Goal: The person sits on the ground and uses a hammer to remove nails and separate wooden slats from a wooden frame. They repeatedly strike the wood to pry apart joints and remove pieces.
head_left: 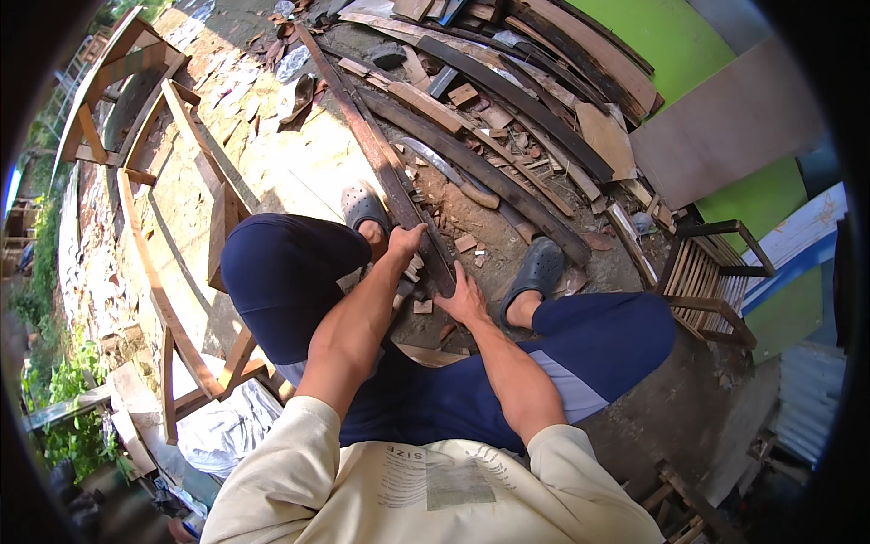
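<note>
A long, dark brown wooden plank slants from the far ground down to between my legs. My left hand is closed on its left edge, a short way up from the near end. At that near end my right hand grips the plank from the right, its fingers partly hidden. Just right of the plank lies a machete with a curved blade and a wooden handle, touched by neither hand. Small wood offcuts are scattered on the dirt about the plank's near end.
My clog-clad feet stand either side of the plank. Piled boards and beams fill the far right. Wooden frames stand on the left beside a white cloth. A slatted wooden piece is at the right, near green panels.
</note>
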### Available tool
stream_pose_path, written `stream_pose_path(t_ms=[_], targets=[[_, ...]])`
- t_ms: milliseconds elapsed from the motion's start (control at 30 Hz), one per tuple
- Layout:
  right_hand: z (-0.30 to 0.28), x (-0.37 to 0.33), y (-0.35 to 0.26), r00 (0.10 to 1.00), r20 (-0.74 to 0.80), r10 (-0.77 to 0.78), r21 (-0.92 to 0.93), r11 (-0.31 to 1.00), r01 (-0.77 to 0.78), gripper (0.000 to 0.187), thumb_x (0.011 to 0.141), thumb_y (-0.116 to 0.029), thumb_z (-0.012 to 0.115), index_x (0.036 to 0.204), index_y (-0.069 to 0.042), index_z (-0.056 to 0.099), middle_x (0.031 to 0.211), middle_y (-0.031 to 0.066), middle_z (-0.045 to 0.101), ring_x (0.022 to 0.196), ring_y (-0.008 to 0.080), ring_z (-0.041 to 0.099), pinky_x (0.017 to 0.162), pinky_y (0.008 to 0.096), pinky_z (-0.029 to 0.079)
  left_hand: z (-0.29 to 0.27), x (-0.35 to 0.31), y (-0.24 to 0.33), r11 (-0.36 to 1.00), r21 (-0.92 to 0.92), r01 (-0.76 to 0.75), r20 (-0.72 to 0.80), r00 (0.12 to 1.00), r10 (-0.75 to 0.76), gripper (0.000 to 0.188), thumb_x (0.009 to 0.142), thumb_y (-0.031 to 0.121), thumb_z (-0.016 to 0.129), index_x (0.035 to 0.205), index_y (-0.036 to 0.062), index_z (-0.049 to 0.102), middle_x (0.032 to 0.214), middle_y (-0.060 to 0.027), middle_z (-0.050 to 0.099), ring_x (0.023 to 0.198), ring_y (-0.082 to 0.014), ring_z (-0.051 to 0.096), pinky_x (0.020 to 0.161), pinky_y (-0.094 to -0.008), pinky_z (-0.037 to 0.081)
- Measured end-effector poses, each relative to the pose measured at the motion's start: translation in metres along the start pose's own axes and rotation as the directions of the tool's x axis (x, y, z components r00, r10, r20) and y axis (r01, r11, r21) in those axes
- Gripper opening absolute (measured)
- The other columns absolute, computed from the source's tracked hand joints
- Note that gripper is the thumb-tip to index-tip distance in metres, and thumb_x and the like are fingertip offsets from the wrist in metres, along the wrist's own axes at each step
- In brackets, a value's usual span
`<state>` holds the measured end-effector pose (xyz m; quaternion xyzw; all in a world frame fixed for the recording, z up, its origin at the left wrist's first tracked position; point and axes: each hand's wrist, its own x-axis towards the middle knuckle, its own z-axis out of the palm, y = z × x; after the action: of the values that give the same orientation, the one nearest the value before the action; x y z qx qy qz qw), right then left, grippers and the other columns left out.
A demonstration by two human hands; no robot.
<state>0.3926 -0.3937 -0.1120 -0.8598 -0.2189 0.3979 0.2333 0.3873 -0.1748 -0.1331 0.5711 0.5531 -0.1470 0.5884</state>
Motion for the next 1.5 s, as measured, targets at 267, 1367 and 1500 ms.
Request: stream_pose_path(t_ms=[267, 1367, 1500], targets=[[0.028, 0.058, -0.018, 0.965, -0.054, 0.257, -0.006, 0.966, -0.258, 0.092, 0.079, -0.025, 0.077, 0.153, -0.01, 0.023, 0.14, 0.0296, 0.043, 0.129, 0.0461, 0.047, 0.108, 0.0511, 0.04, -0.004, -0.025, 0.026, 0.948, 0.107, -0.3, -0.178, 0.932, 0.315, 0.072, 0.086, 0.038, 0.072, 0.134, -0.011, 0.051, 0.126, -0.0237, 0.063, 0.114, -0.0292, 0.062, 0.094, -0.0364, 0.049], [0.033, 0.045, -0.029, 0.977, 0.108, 0.183, 0.017, 0.982, -0.186, 0.053, 0.086, -0.031, 0.064, 0.132, -0.006, 0.056, 0.124, 0.0227, 0.064, 0.119, 0.0376, 0.059, 0.1, 0.0456, 0.047, -0.042, 0.002, -0.179, 0.883, 0.455, -0.117, -0.034, 0.988, 0.148, 0.052, 0.086, 0.03, 0.064, 0.124, -0.0054, 0.062, 0.122, -0.0239, 0.066, 0.116, -0.0326, 0.063, 0.1, -0.0375, 0.047], [0.039, 0.039, 0.013, 0.971, 0.004, 0.24, 0.025, 0.97, -0.24, 0.053, 0.086, -0.032, 0.066, 0.132, -0.008, 0.057, 0.115, 0.0213, 0.068, 0.113, 0.0355, 0.063, 0.098, 0.0434, 0.048, -0.016, 0.032, -0.186, 0.932, 0.362, -0.023, -0.004, 1.0, 0.026, 0.055, 0.085, 0.03, 0.068, 0.126, -0.0064, 0.061, 0.124, -0.0219, 0.065, 0.118, -0.0293, 0.062, 0.101, -0.0362, 0.046]])
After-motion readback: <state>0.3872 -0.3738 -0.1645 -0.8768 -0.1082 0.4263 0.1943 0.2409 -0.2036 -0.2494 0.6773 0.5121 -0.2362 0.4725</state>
